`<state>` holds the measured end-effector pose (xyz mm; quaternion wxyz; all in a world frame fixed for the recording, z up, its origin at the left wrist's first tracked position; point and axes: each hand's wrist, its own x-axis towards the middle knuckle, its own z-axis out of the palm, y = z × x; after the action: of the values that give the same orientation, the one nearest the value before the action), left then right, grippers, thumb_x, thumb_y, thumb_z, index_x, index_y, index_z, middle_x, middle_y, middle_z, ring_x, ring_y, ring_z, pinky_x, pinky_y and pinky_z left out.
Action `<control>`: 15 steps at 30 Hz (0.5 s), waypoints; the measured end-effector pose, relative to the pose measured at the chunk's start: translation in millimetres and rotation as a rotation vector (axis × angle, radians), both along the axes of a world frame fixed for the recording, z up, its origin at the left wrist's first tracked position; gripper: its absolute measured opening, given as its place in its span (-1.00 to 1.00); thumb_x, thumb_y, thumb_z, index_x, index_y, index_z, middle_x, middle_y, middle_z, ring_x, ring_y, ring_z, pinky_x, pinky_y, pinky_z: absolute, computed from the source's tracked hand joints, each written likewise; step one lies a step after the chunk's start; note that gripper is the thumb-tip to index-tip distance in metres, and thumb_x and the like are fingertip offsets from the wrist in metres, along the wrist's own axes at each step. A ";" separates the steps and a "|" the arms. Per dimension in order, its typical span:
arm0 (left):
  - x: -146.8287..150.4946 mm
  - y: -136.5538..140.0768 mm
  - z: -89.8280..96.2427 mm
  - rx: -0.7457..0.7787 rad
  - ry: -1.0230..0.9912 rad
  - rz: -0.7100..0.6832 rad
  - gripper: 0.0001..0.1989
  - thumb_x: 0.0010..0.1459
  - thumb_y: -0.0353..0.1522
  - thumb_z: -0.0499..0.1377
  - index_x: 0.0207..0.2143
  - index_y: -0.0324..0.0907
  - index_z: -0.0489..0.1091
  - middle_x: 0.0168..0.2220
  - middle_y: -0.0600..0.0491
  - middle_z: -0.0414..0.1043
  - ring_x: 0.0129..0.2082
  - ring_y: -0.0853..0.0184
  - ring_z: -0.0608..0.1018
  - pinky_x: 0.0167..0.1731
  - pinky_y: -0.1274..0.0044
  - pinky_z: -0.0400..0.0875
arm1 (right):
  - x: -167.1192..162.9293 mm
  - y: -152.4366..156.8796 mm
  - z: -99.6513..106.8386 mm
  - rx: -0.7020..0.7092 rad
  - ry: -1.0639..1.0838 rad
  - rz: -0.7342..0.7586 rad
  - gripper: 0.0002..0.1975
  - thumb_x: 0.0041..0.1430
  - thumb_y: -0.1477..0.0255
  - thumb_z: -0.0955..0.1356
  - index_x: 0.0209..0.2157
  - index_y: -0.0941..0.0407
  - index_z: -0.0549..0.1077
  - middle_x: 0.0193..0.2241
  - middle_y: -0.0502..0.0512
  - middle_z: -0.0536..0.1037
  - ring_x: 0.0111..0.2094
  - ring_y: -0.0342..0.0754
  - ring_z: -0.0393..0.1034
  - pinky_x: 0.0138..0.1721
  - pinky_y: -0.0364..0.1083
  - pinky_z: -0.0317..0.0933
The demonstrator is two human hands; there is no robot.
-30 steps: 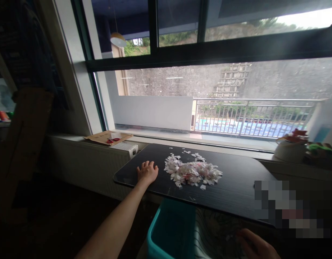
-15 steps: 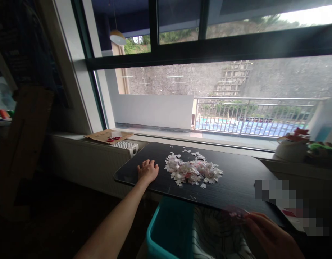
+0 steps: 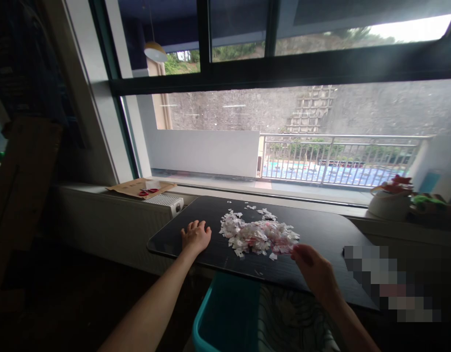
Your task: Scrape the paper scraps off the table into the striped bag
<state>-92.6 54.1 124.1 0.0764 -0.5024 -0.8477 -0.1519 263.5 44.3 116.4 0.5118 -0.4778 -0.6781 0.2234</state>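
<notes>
A loose heap of small white paper scraps (image 3: 260,232), with some pinkish pieces among them, lies on the dark tabletop (image 3: 324,230). To its left my left hand (image 3: 196,237) rests on the table, fingers spread and holding nothing. My right hand (image 3: 313,266) is closed, thumb and fingers pinched on a see-through pinkish piece of plastic (image 3: 283,247). That plastic reaches over the heap's front right edge; its exact kind is hard to make out. Whether it touches the scraps, I cannot tell.
Below the table's front edge stands a teal plastic bin (image 3: 225,313), with striped cloth (image 3: 291,318) beside it. Red-handled scissors (image 3: 149,191) lie on brown cardboard (image 3: 126,187) at the sill. A white pot (image 3: 388,203) stands at the right. A blurred patch (image 3: 390,283) covers the table's right end.
My right hand has moved up and left with the plastic piece, from over the table's front edge to the heap. My left hand stays in place on the table.
</notes>
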 end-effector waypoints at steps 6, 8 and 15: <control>-0.2 -0.5 0.8 -0.006 -0.005 -0.013 -0.56 0.23 -0.20 -0.12 0.06 -0.12 0.32 0.18 -0.11 0.23 0.17 0.09 0.24 0.08 0.16 0.12 | 6.1 -8.1 0.9 -0.037 0.033 0.029 -0.71 0.04 0.18 0.34 -0.31 0.10 0.48 -0.47 0.08 0.64 -0.39 0.03 0.57 -0.30 -0.07 0.43; -0.1 -0.7 0.8 -0.003 -0.003 -0.013 -0.56 0.23 -0.21 -0.12 0.06 -0.12 0.33 0.17 -0.11 0.24 0.16 0.09 0.25 0.07 0.16 0.12 | 7.1 -8.7 1.8 -0.043 0.038 0.030 -0.71 0.05 0.18 0.33 -0.32 0.11 0.48 -0.48 0.09 0.63 -0.39 0.03 0.56 -0.30 -0.06 0.43; 0.6 -0.5 0.1 0.005 0.010 -0.003 -0.57 0.22 -0.21 -0.11 0.03 -0.11 0.34 0.16 -0.10 0.26 0.16 0.10 0.25 0.07 0.17 0.13 | 3.9 -14.1 2.3 -0.073 0.095 0.021 -0.73 0.01 0.19 0.36 -0.35 0.11 0.48 -0.51 0.08 0.63 -0.44 0.03 0.55 -0.34 -0.06 0.44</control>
<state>-92.0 53.6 124.2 0.0817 -0.5043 -0.8462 -0.1517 267.4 30.2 118.7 0.5234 -0.4776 -0.6495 0.2758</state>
